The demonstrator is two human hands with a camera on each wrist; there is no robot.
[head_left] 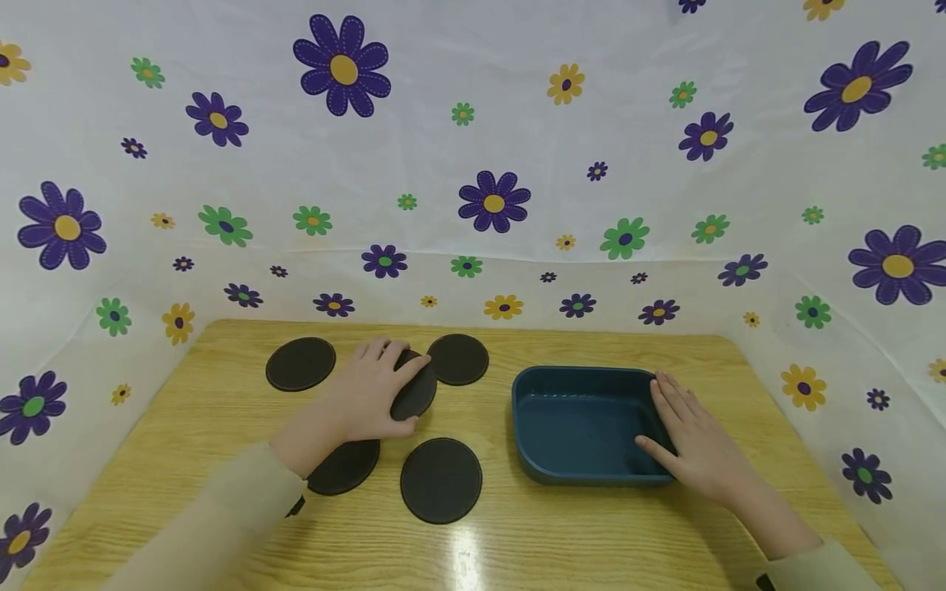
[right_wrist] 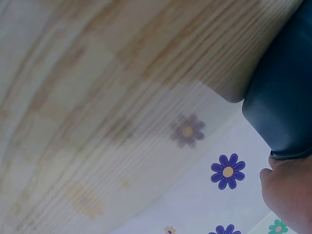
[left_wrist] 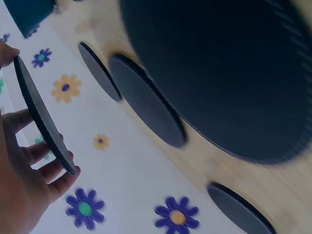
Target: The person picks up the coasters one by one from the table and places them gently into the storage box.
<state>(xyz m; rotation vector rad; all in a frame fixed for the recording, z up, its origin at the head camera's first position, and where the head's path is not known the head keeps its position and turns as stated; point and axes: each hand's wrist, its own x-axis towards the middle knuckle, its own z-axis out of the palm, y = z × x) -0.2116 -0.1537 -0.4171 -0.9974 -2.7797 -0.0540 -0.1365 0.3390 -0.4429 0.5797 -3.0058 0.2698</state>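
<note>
My left hand (head_left: 373,390) holds a round black coaster (head_left: 415,392) by its edge, thumb on one side and fingers on the other. In the left wrist view the held coaster (left_wrist: 43,114) is tilted nearly edge-on, above the wooden table. Beneath my left wrist lies another coaster (head_left: 346,469), partly hidden by the arm. My right hand (head_left: 687,435) rests on the right rim of a dark blue rectangular bin (head_left: 584,480), its fingers straight along the rim and the thumb over the inside. In the right wrist view the hand (right_wrist: 290,187) touches the bin's rim.
More black coasters lie flat on the table: one at the back left (head_left: 300,364), one at the back middle (head_left: 457,359) and one at the front (head_left: 441,481). A white flower-patterned cloth (head_left: 429,164) encloses the table's back and sides.
</note>
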